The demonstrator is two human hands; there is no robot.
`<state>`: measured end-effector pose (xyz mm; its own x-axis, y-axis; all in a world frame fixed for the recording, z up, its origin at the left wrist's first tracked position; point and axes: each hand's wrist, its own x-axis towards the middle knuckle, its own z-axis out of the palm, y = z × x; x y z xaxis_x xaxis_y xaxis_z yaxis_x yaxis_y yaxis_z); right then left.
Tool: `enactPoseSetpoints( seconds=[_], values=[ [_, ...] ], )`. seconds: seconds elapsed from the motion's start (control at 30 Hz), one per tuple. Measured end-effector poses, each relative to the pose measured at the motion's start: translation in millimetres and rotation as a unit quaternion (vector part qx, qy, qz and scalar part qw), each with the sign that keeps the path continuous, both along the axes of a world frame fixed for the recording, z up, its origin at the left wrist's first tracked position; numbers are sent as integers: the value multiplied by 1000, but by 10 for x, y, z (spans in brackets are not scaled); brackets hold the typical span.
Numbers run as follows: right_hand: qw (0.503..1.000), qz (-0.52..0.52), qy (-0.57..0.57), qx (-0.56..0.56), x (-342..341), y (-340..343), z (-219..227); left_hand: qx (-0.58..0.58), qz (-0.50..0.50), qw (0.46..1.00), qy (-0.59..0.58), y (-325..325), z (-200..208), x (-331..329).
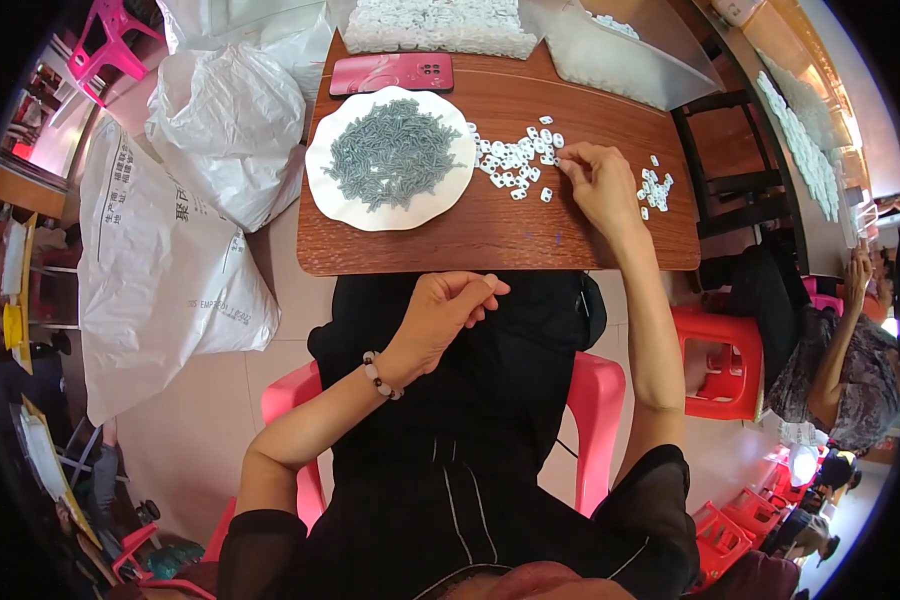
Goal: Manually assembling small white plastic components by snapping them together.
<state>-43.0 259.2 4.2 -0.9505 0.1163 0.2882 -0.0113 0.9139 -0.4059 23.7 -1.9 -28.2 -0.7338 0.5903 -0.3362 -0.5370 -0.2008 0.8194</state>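
Observation:
On the brown wooden table [430, 245], my right hand [602, 190] is closed in a pinch at the edge of a loose pile of small white plastic pieces [510, 160] with dark holes. A white piece shows at its fingertips. Just off the table's near edge, my left hand [450, 315] is closed above my lap, thumb pressed to the forefinger; whatever lies between them is too small to make out. Left of the pile, a white wavy-rimmed plate [322, 180] holds a heap of small grey rod-shaped pieces [390, 150]. A smaller group of white pieces [654, 190] lies right of my right hand.
A pink phone [390, 74] lies behind the plate. Along the far edge stand a clear bin of white pieces [440, 25] and another translucent bin [625, 65]. White sacks [160, 270] stand at left. A red stool [720, 365] and a seated person [840, 370] are at right.

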Motion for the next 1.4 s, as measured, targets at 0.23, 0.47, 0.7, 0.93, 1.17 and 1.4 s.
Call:
enactPoseSetpoints(
  seconds=[0.23,0.47,0.7,0.93,1.17,1.4],
  values=[
    [998,-16,38,56,36,-38,-98,-5,-1,1000,4,13,5,9],
    [996,-11,56,70,43,-90,-140,-7,-2,1000,7,14,-24,10],
    [981,-5,125,152,-18,-51,-291,-17,-13,1000,12,21,-37,26],
    [981,-11,167,94,34,-56,-230,-19,-24,999,19,36,-32,32],
    [950,225,205,-74,616,-615,123,49,-52,996,-43,-55,128,-56],
    [929,254,200,-180,944,-794,21,132,-99,981,-99,-56,141,-44]
  ],
)
